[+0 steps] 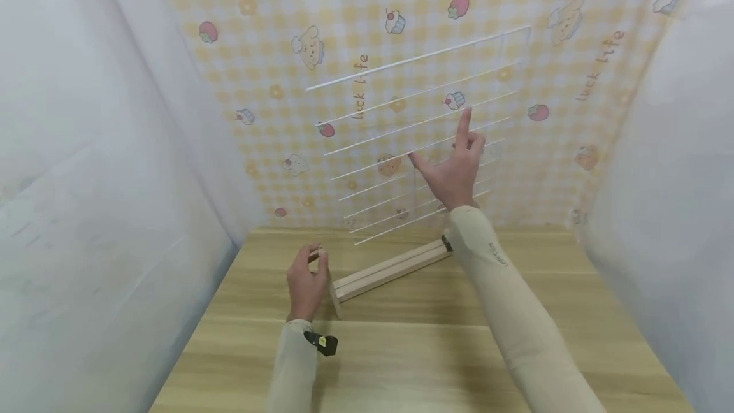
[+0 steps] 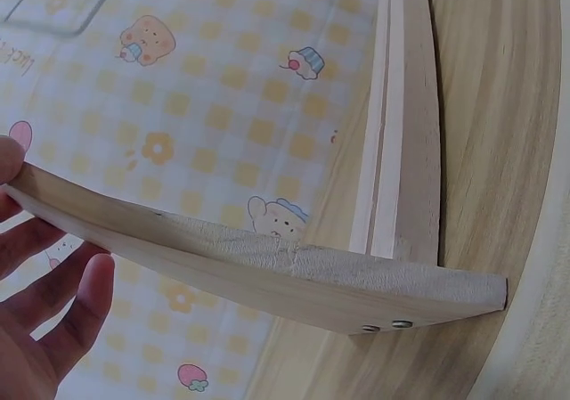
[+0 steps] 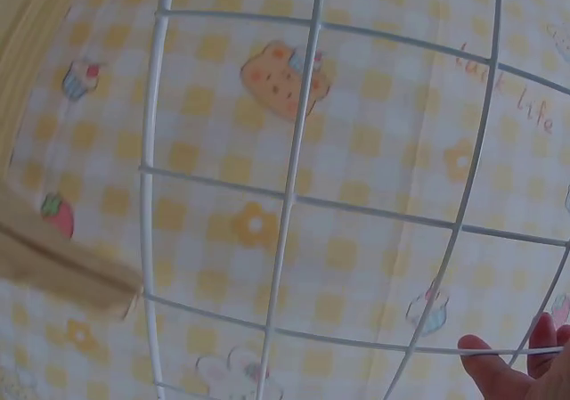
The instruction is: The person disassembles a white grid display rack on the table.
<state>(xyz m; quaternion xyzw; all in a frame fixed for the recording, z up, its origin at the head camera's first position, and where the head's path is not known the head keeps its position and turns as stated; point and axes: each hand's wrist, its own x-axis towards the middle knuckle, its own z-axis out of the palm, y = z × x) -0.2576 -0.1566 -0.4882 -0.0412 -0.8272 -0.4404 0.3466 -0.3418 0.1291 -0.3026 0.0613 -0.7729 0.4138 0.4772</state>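
My left hand (image 1: 306,282) pinches the upper end of a flat wooden end board (image 2: 214,253), thumb on one side and fingers on the other. This board joins two long parallel wooden bars (image 1: 395,266), which lie across the tabletop; two screw heads (image 2: 403,323) show in its outer face. Farther back and higher, my right hand (image 1: 455,174) holds a white wire grid (image 3: 289,195) upright behind the bars. Its thumb and fingertips are at the wires, with the index finger stretched upward. The bars' right end is partly hidden by the right sleeve.
A yellow checked cloth (image 1: 258,81) with cartoon prints hangs as the back wall behind the grid. Whitish sheets (image 1: 86,145) close off the left and right sides. Beneath everything is a wood-grain tabletop (image 1: 401,355). A dark band (image 1: 323,341) sits on the left wrist.
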